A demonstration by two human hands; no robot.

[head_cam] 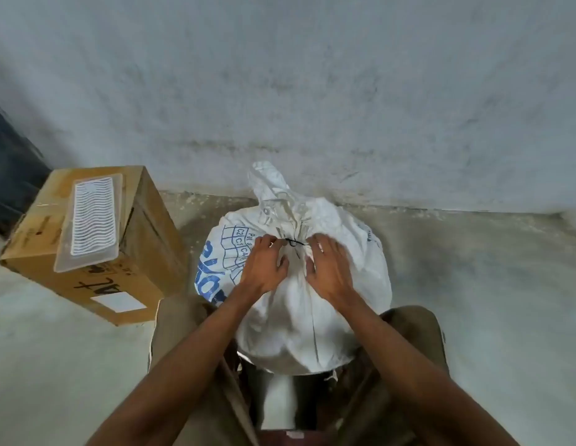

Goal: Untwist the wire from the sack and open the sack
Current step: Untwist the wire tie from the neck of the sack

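Observation:
A full white woven sack with blue print stands on the floor between my knees. Its neck is gathered and tied with a thin black wire, and the loose top flap sticks up toward the wall. My left hand rests on the sack left of the neck, fingertips touching the wire's left end. My right hand lies on the sack right of the neck, fingertips at the wire's right end. Whether either hand pinches the wire is unclear because of blur.
A cardboard box stands on the floor to the left, with a clear plastic tray lying on top. A grey concrete wall rises just behind the sack. Concrete floor stretches to the right. My knees flank the sack.

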